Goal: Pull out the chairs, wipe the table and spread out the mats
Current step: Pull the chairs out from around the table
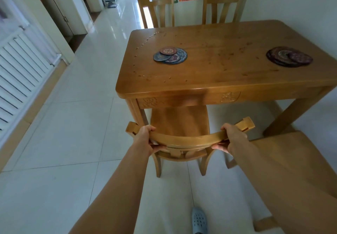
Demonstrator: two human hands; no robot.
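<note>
Gripped chair (184,139) top rail: left hand (145,139) and right hand (231,140) both curled round it, seat partly under the table (209,80). Second chair (291,160) already pulled out, right of table's near edge. Tabletop unwiped, specks and droplets scattered. Mats stacked, unspread: blue pile (170,56) left, dark pile (290,56) right. Beyond table, two far chairs (156,9) not yet pulled out, judging by position.

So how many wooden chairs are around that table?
4: one wooden chair gripped by the left hand and right hand, one chair at the lower right, two chairs beyond the wooden table. Others may be hidden.
</note>
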